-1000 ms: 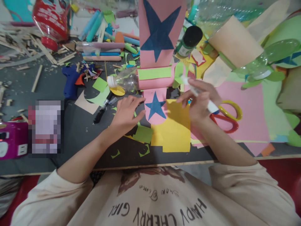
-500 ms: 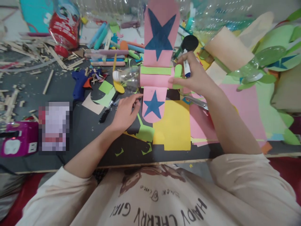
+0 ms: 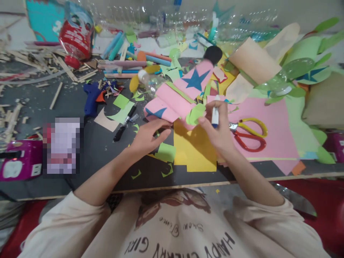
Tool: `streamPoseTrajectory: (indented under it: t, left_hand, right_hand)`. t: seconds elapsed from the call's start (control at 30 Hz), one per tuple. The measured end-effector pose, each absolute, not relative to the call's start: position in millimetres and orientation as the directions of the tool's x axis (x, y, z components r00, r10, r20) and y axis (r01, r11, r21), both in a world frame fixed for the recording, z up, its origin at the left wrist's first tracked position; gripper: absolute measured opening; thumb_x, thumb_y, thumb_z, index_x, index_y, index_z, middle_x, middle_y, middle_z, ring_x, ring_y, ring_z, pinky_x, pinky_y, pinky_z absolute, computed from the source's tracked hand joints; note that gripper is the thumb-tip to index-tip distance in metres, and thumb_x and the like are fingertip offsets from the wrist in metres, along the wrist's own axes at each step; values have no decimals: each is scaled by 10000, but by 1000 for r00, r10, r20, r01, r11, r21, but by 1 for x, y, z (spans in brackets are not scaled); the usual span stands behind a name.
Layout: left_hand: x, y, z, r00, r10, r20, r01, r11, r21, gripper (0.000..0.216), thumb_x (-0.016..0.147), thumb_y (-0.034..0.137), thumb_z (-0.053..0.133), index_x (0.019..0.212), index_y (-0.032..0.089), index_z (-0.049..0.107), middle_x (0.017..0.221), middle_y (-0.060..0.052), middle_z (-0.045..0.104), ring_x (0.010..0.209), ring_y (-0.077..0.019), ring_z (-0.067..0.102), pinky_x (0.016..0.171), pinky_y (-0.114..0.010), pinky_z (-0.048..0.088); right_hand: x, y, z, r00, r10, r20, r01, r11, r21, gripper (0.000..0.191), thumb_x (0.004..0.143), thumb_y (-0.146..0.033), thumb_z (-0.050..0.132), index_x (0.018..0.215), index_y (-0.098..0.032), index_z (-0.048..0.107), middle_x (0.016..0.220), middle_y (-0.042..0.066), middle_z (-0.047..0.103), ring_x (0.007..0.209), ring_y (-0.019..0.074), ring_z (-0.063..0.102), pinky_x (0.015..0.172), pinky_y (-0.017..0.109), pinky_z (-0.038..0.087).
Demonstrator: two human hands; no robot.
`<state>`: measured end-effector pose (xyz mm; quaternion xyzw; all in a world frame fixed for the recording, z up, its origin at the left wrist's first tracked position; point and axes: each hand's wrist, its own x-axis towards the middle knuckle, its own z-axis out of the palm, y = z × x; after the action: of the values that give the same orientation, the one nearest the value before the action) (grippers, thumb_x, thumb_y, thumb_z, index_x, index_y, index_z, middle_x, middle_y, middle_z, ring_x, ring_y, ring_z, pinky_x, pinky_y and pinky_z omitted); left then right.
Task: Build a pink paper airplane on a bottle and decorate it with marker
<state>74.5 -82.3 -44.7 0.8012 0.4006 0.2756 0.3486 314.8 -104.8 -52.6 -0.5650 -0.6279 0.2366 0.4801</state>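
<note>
A toy plane (image 3: 172, 96) made from a clear plastic bottle wrapped in pink paper lies tilted in front of me. Blue stars mark its wings, a green strip crosses its body, and yellow propeller blades (image 3: 133, 83) sit by the white cap. Green paper tail pieces (image 3: 196, 114) are at its near end. My right hand (image 3: 219, 125) pinches that tail end while also keeping a white marker (image 3: 215, 115) with a blue tip between its fingers. Beside the near wing, my left hand (image 3: 150, 136) is open, fingertips at the wing's edge; whether they touch it I cannot tell.
Scissors (image 3: 249, 134) lie on pink paper to the right, near yellow sheets (image 3: 196, 154). A blue glue gun (image 3: 91, 98), a black pen (image 3: 125, 123) and wood sticks (image 3: 56, 95) are on the left. Bottles and another bottle plane (image 3: 285, 77) stand farther back.
The plane has turned, its tail swinging toward me and its wings now slanting. My right hand has come nearer and left with the tail, uncovering the scissors. My left hand has shifted slightly right.
</note>
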Motion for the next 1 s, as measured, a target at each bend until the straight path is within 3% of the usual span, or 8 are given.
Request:
streamPoseTrajectory:
  t: [0.2, 0.33, 0.4, 0.5, 0.63, 0.87, 0.97, 1.0]
  left_hand:
    - [69, -82, -46, 227, 930, 289, 550, -367, 750, 392, 961, 538, 468, 736, 240, 590, 700, 2, 702, 643, -152, 671, 649, -278, 534]
    - [64, -85, -47, 246, 845, 475, 595, -519, 613, 452, 933, 637, 468, 761, 246, 618, 612, 6, 620, 533, -139, 567, 577, -287, 518]
    - [62, -86, -46, 342, 807, 482, 613, -580, 536, 505, 844, 734, 552, 928, 250, 668, 737, -34, 661, 665, -181, 632, 638, -318, 552]
    - [62, -85, -44, 376, 857, 353, 716, -511, 476, 699, 757, 788, 630, 1219, 264, 632, 1082, -118, 654, 947, -255, 673, 749, -353, 579]
    - [65, -79, -45, 353, 910, 216, 789, -414, 455, 718, 781, 716, 681, 1336, 281, 546, 1332, -149, 533, 1156, -311, 630, 772, -362, 583]
    - [67, -69, -53, 290, 919, 266, 767, -389, 510, 641, 887, 544, 658, 1398, 282, 375, 1397, -158, 499, 1356, -350, 470, 1058, -511, 473]
    - [63, -65, -56, 292, 920, 261, 770, -388, 507, 518, 948, 444, 582, 1394, 296, 366, 1369, -138, 520, 1321, -321, 493, 1083, -517, 448]
    - [62, -63, -57, 294, 920, 259, 769, -388, 507, 500, 956, 429, 567, 1395, 295, 367, 1368, -136, 518, 1321, -317, 492, 1085, -514, 447]
  right_hand:
    - [291, -150, -43, -167, 939, 301, 524, 343, -780, 389, 917, -456, 644, 1213, -285, 459, 1165, 94, 665, 1035, 263, 712, 811, 385, 595]
    - [292, -154, -45, -392, 850, 351, 515, 519, -682, 328, 951, -397, 606, 1215, -274, 453, 1223, 133, 704, 1002, 265, 757, 787, 378, 618]
    - [292, -151, -48, -428, 838, 338, 527, 536, -660, 302, 958, -397, 589, 1201, -270, 460, 1185, 125, 724, 951, 263, 768, 759, 379, 621]
    - [290, -146, -53, -418, 842, 341, 533, 531, -659, 298, 958, -399, 571, 1200, -269, 455, 1128, 117, 734, 950, 272, 765, 762, 387, 614]
    - [280, -139, -54, -467, 811, 353, 501, 572, -650, 302, 953, -357, 549, 1219, -263, 441, 1055, 110, 743, 929, 274, 754, 758, 388, 604]
    - [271, -133, -43, -527, 707, 471, 438, 701, -563, 287, 954, -278, 542, 1231, -225, 487, 1083, 130, 774, 763, 219, 749, 604, 313, 583]
    - [281, -141, -41, -562, 580, 589, 410, 814, -411, 172, 951, -260, 552, 1117, -239, 587, 859, 62, 791, 553, 182, 676, 478, 300, 521]
    - [287, -144, -40, -567, 570, 595, 390, 822, -416, 119, 942, -286, 578, 1045, -255, 629, 774, 32, 774, 544, 181, 665, 472, 300, 518]
